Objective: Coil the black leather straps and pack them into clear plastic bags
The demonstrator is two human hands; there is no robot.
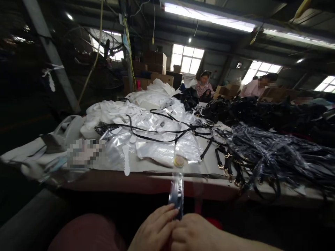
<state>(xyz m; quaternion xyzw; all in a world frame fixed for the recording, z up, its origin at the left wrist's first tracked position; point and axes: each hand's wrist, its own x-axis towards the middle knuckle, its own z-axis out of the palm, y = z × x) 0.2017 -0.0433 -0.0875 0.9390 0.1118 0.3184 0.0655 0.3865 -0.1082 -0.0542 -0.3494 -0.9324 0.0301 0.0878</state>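
Low in the frame, below the table's front edge, my left hand (155,230) and my right hand (195,233) meet with fingers closed on the lower end of a narrow clear plastic sleeve (177,184). The sleeve stands upright and holds something dark inside; a round gold piece (179,161) shows at its top. Behind it on the table (162,184) lie several clear plastic bags (167,146) and loose black straps (167,130).
A heap of wrapped black straps with gold clasps (267,153) fills the table's right side. White packing material (117,111) is piled at left, black bags (227,109) at the back. Two other people (204,85) sit at the far side by cardboard boxes.
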